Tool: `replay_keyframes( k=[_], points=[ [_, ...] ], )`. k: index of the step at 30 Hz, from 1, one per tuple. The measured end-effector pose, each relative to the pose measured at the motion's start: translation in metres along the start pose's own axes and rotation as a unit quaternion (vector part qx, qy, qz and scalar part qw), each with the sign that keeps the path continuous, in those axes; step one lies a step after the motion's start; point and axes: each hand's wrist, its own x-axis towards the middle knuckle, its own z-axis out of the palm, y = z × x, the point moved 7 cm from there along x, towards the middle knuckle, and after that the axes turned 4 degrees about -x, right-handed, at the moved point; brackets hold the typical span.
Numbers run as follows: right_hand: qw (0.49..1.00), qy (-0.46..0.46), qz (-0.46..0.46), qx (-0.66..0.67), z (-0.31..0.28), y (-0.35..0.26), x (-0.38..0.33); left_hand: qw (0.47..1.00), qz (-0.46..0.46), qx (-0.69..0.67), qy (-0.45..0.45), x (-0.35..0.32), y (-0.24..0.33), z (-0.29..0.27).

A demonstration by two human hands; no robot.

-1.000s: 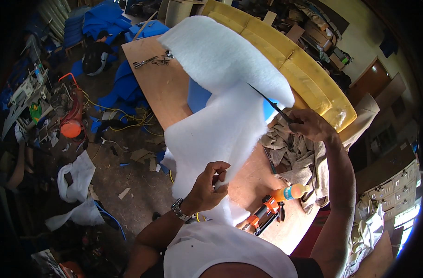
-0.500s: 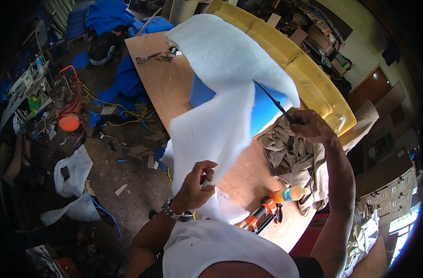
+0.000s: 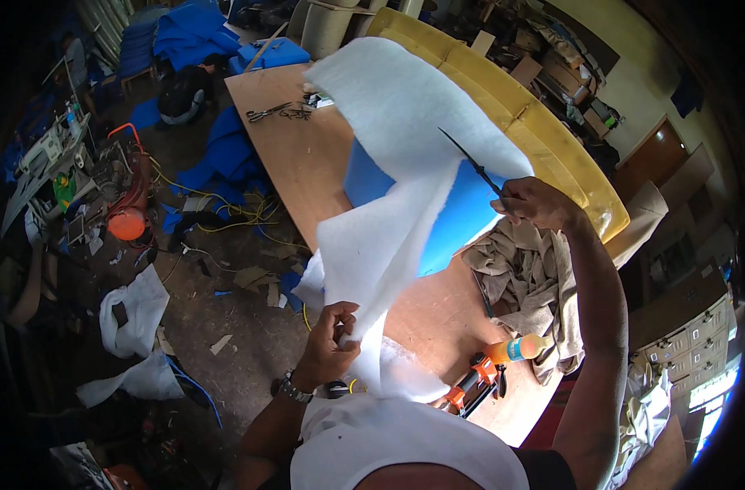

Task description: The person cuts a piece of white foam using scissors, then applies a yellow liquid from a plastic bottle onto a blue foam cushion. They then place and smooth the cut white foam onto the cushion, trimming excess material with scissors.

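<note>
A large sheet of white batting [image 3: 421,98] lies over a blue foam piece [image 3: 454,216] on the wooden table, and a long strip of it is pulled toward me. My left hand [image 3: 330,347], a watch on its wrist, pinches the near edge of that strip. In my right hand [image 3: 536,204] is a pair of dark scissors [image 3: 472,163], gripped by the handles. Their blades reach up and left across the batting, where the strip parts from the main sheet.
A yellow foam backrest [image 3: 544,155] lines the table's far side. Brown cloth [image 3: 524,286], an orange bottle [image 3: 515,349] and an orange-black tool [image 3: 475,382] lie at right. More scissors [image 3: 270,111] rest far left on the tabletop [image 3: 287,163]. Batting scraps [image 3: 136,314] and yellow cord litter the floor.
My left hand has drawn the strip slightly left and down, uncovering more blue foam. The right hand and scissors have shifted slightly up and left. The view has moved a little.
</note>
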Motion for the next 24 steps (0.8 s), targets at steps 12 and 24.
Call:
replay_keyframes(
  k=[12,24],
  points=[
    [0.98,0.14,-0.014,-0.137,0.005,0.01,0.0,0.959,0.09,0.205,-0.172,0.03,0.042,-0.013],
    [0.935,0.198,0.143,-0.255,0.008,0.008,-0.01,0.972,0.149,0.183,-0.001,0.24,0.044,-0.051]
  ],
)
